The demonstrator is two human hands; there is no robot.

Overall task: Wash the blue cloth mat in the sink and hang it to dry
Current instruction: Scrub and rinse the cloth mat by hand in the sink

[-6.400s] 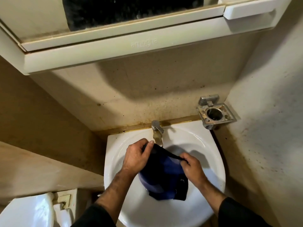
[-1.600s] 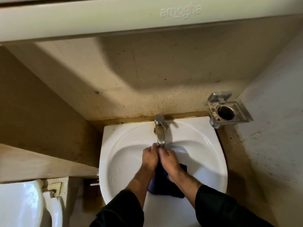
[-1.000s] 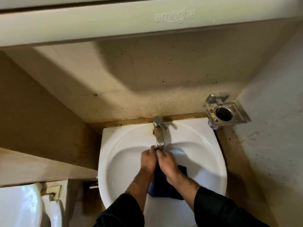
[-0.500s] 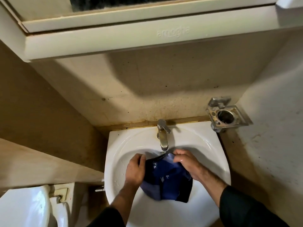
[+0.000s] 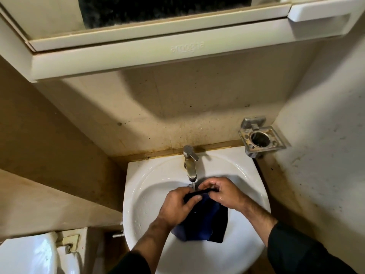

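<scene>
Both hands work over the white sink [image 5: 138, 194], directly below the spout of the metal tap [image 5: 190, 165]. A thin stream of water falls from the spout and lands on the top edge of the blue cloth mat [image 5: 203, 220].

The mat is bunched and hangs down inside the basin between the two hands. Its upper edge is a dark band stretched from one hand to the other. The lower part shows a blue panel beside a darker panel; whether the bottom edge rests on the basin surface cannot be determined from this angle.

The left hand [image 5: 177, 206] grips the left end of the upper edge, fingers curled round the fabric and thumb laid across the front. The right hand [image 5: 223, 194] pinches the right end of the same edge, fingers bent over it; the skin shines wet. Dark sleeves cover both forearms from the mid-forearm back.

Water droplets sit on the left inner wall of the basin. A metal holder [image 5: 260, 139] with a round opening is fixed to the wall just beside the sink's back right corner. A cream cabinet [image 5: 158, 52] with a mirror hangs above. The wall behind the tap carries brown staining. A white toilet [image 5: 25, 256] occupies the lower left corner.
</scene>
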